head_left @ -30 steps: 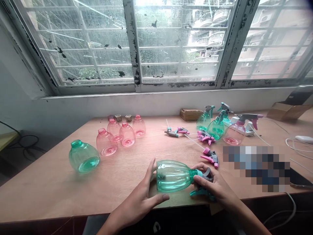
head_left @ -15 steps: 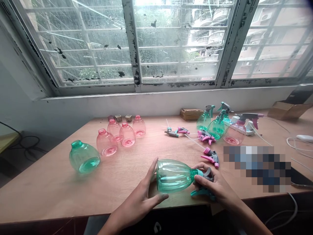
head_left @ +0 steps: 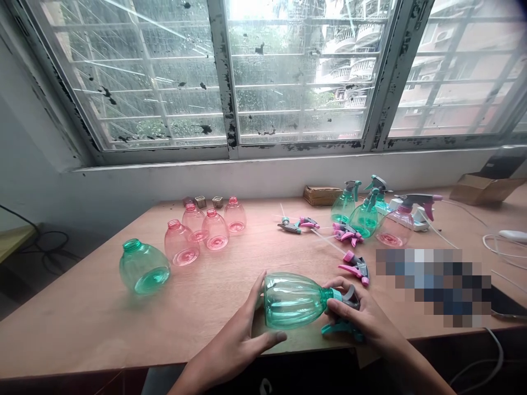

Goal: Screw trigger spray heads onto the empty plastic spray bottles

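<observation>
A clear green spray bottle (head_left: 293, 302) lies sideways between my hands, its base to the left. My right hand (head_left: 357, 308) is closed around its turquoise collar and grey spray head, with the turquoise trigger (head_left: 340, 327) hanging below. My left hand (head_left: 242, 332) is at the base, fingers stretched up beside it and thumb spread away below the bottle. Whether the hidden fingers touch the bottle I cannot tell. Just beyond my right hand lies a pink and grey spray head (head_left: 356, 267).
On the left stand an open green bottle (head_left: 144, 269) and several open pink bottles (head_left: 181, 244). More loose spray heads (head_left: 348, 233) lie mid-table. Green spray bottles (head_left: 364, 218) and a pink spray bottle (head_left: 394, 226) stand behind, near cardboard boxes (head_left: 480, 188) and cables. A blurred patch (head_left: 436, 282) covers the right.
The view has tilted slightly upward, so everything sits a little lower. My left thumb reaches slightly farther right under the bottle. My right hand keeps its hold on the collar.
</observation>
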{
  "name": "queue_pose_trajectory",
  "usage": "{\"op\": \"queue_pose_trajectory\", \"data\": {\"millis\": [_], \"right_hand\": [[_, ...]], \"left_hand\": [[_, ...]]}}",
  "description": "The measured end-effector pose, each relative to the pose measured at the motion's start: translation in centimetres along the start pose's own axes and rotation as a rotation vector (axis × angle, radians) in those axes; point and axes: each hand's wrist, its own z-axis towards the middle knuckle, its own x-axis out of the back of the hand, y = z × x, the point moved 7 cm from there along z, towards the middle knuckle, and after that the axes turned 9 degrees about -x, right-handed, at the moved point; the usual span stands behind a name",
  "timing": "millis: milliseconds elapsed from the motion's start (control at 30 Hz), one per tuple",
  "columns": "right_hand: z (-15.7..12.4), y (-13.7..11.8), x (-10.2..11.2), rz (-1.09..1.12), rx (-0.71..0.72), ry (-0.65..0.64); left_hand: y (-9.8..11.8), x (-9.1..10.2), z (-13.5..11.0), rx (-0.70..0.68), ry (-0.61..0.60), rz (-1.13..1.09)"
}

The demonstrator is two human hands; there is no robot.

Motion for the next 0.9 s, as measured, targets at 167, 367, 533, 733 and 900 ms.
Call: {"op": "queue_pose_trajectory", "data": {"millis": [167, 367, 533, 733, 900], "right_hand": [[0.08, 0.02, 0.03, -0.010, 0.008, -0.014], [0.20, -0.21, 0.21, -0.042, 0.048, -0.002], [0.40, -0.10, 0.26, -0.076, 0.060, -0.027], [0.44, 0.00, 0.44, -0.075, 0.056, -0.020], [0.34, -0.12, 0.41, -0.067, 0.071, -0.010]], "left_hand": [[-0.21, -0.03, -0.06, -0.003, -0.004, -0.008], [-0.08, 0.01, -0.07, -0.024, 0.002, -0.019], [-0.08, -0.05, -0.04, -0.033, 0.004, -0.017], [-0.07, 0.01, -0.01, -0.019, 0.006, 0.008], [-0.26, -0.06, 0.11, -0.002, -0.012, 0.012]]}}
